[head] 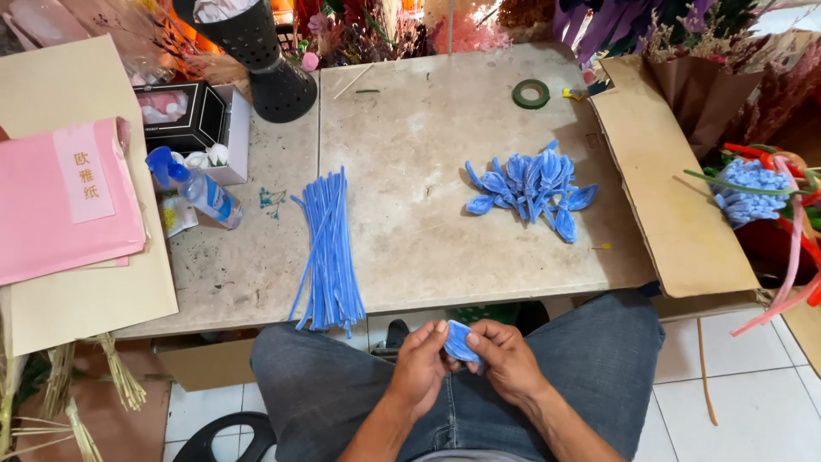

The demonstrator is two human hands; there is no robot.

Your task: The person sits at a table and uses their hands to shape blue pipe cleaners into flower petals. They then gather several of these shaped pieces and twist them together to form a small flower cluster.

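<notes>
Head view shows both hands, left hand [421, 359] and right hand [506, 359], pinching a half-bent blue pipe-cleaner petal [460, 342], with a pile of finished petals [532, 186] on the counter [410, 128] and a large bundle of straight stems [327, 252] unbent.

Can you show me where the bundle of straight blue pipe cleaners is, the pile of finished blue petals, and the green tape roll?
Bundle of straight blue pipe cleaners [327, 252]: head view, middle of the bundle.
Pile of blue petals [530, 186]: head view, centre of the heap.
Green tape roll [518, 96]: head view, left side of its ring.
</notes>
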